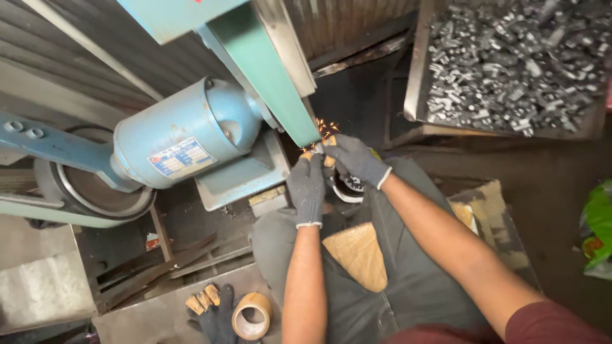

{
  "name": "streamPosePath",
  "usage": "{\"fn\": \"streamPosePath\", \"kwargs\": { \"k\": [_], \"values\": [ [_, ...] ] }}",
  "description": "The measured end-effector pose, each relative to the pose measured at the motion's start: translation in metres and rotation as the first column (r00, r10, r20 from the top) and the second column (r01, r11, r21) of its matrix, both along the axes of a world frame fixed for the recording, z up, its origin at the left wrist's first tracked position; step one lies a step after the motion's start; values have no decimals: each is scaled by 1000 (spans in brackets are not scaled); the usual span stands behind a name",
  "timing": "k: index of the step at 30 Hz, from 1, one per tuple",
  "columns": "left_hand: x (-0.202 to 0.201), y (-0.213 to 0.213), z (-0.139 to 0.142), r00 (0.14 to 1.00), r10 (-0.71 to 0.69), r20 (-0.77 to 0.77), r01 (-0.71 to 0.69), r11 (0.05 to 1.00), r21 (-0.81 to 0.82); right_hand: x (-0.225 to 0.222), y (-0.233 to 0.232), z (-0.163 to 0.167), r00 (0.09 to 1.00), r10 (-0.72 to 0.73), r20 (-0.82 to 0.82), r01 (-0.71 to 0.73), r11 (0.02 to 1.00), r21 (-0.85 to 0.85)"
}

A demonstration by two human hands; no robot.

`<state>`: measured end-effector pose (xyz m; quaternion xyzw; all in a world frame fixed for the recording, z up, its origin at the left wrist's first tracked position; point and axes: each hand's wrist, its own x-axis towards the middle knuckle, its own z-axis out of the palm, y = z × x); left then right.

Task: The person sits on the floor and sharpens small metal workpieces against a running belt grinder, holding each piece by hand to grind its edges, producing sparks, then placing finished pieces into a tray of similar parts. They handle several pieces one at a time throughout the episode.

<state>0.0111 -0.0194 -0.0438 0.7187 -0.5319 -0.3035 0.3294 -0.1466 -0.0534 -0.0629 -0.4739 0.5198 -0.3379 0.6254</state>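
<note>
Both my hands wear dark grey gloves. My left hand (307, 188) and my right hand (355, 159) meet at the lower end of a green belt sander (268, 70), pinching a small metal piece that I can barely see between the fingertips. Orange sparks (325, 127) fly where the piece touches the belt. A blue motor (182, 134) sits just left of the belt. My knees in grey trousers are below the hands, with a piece of cardboard (358, 255) on my lap.
A tray of several small metal parts (516, 57) stands at the upper right. A roll of tape (252, 315) and a spare glove (213, 312) lie on a metal plate at the bottom. A green bag (599, 229) is at the right edge.
</note>
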Motion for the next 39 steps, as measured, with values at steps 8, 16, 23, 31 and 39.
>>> {"fn": "streamPosePath", "kwargs": {
  "k": [8, 16, 23, 31, 39],
  "values": [
    [-3, -7, -19, 998, 23, -63, -23, 1000, -7, -1, -9, -23, 998, -25, -66, 0, 936, -352],
    [-15, 1, -2, 996, -15, -92, 11, 999, -46, -16, 3, -3, 998, -59, 24, 63, 974, -217],
    [-21, -17, -9, 981, 56, -188, -56, 998, 7, -2, -13, -25, 991, -114, 74, 123, 984, -128],
    [-5, 13, 17, 973, -205, 103, 204, 979, 26, -67, 14, 15, 902, -251, -350, 9, 823, -568],
    [-27, 7, 6, 835, -530, 148, 477, 831, 287, -171, -5, 35, 293, -371, -881, -241, 863, -443]
  ]
}}
